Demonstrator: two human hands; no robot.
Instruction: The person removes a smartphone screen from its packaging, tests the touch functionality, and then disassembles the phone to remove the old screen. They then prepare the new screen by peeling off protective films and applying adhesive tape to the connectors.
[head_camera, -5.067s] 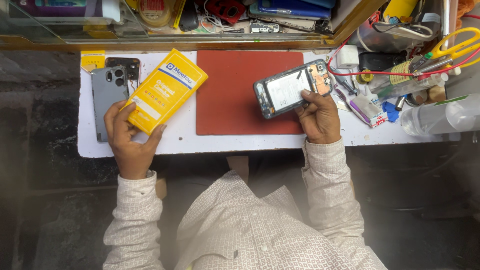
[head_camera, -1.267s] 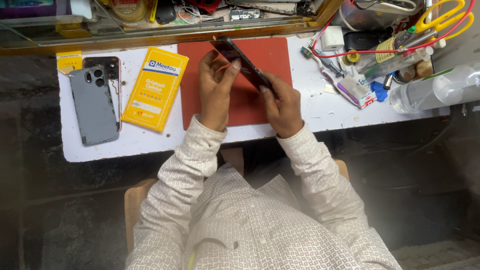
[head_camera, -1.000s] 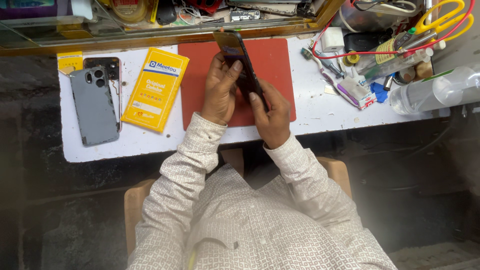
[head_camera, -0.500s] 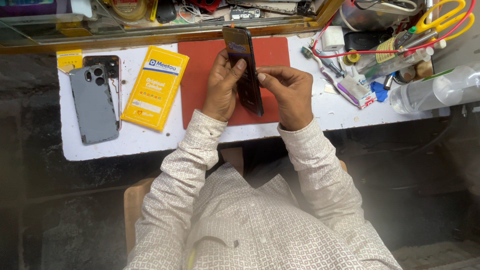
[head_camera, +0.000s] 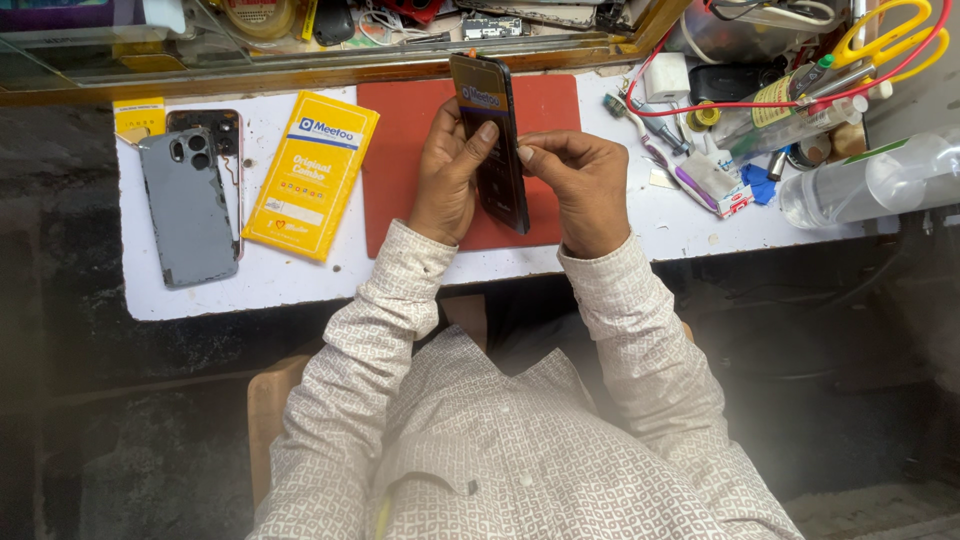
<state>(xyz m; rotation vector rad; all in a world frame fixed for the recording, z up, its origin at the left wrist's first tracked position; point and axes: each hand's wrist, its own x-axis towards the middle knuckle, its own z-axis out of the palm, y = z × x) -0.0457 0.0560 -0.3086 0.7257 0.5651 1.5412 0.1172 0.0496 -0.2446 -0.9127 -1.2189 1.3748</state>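
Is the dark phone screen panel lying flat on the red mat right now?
No: the dark phone screen panel is lifted above the red mat, gripped by the left hand with the right hand at its edge.

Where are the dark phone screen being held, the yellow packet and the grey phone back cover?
dark phone screen (head_camera: 492, 140): head view, middle of its glass face.
yellow packet (head_camera: 312, 172): head view, centre of its front.
grey phone back cover (head_camera: 188, 208): head view, plain area below the camera holes.
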